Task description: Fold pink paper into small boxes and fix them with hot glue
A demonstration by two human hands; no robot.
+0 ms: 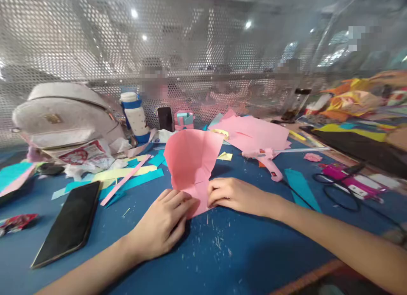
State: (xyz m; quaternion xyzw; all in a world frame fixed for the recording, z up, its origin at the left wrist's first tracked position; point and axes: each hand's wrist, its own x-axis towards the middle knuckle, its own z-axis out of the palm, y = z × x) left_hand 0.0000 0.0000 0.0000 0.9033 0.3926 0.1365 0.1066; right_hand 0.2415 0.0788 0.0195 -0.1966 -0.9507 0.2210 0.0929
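Note:
A sheet of pink paper [193,159] stands before me, its upper part curved and upright and its lower part lying toward me on the blue table. My left hand [167,220] is closed at the paper's lower left edge, fingers pressed on it. At the lower right edge, my right hand [230,195] pinches the paper between bent fingers and thumb. A crease runs across the sheet above both hands. The fingertips are partly hidden against the paper.
Left lie a black phone [68,220] and paper strips [133,182]. A white backpack [66,116] and a bottle [135,116] stand behind. A pink glue gun [269,161], its cord, pink sheets [251,133] and a magenta object [352,182] lie right. A perforated metal screen [190,44] rises behind.

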